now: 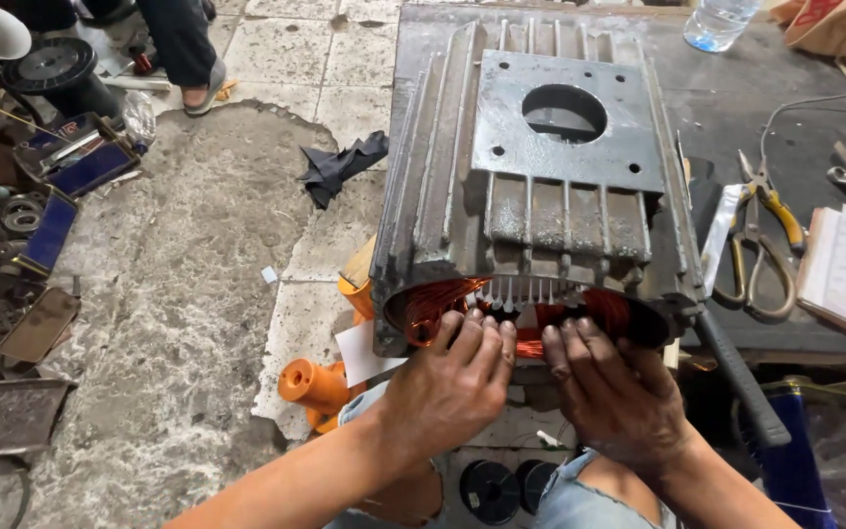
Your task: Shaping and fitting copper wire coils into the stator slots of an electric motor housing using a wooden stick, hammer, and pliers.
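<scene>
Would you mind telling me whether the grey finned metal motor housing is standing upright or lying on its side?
On its side: the grey finned metal motor housing rests lengthwise, its open end with copper windings facing both hands.

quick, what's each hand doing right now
Left hand: fingers curled onto the copper windings at the motor housing mouth.
Right hand: fingers pressed on the windings too; grip cannot be told.

Left hand and right hand, side by side, fingertips pressed into copper windings at open end of grey finned motor housing on workbench. Scissors lie right of housing.
</scene>
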